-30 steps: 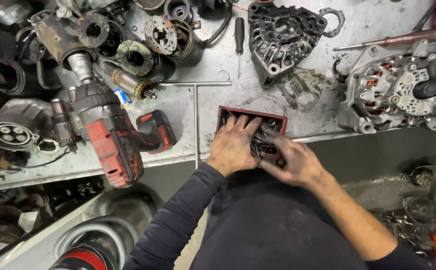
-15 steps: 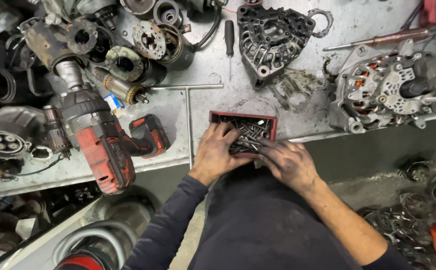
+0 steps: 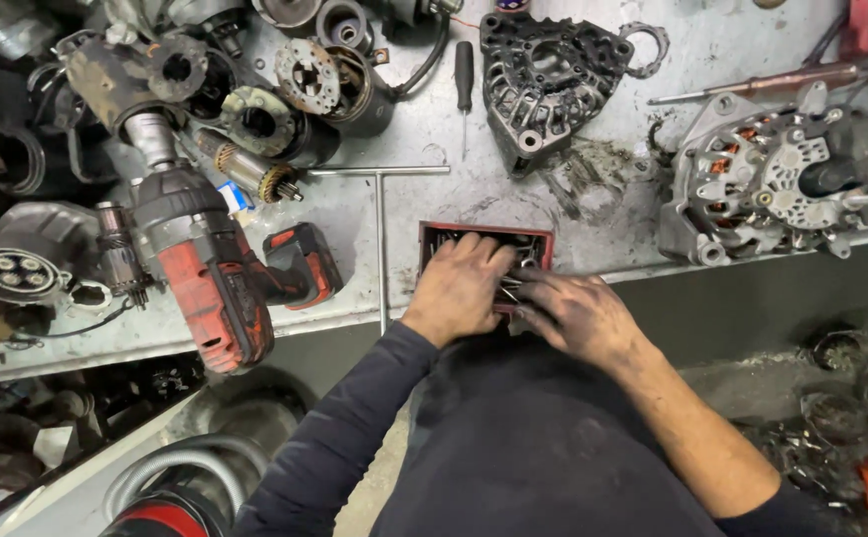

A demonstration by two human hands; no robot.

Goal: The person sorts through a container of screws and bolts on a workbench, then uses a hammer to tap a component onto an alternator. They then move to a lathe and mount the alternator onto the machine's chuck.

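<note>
While hands search, drill nearby

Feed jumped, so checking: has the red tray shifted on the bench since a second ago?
No. The red tray still sits just right of the T-handle wrench, at the bench edge.

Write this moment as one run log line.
left hand: in small red metal tray | right hand: in tray | red cordless impact wrench: lying left
</note>
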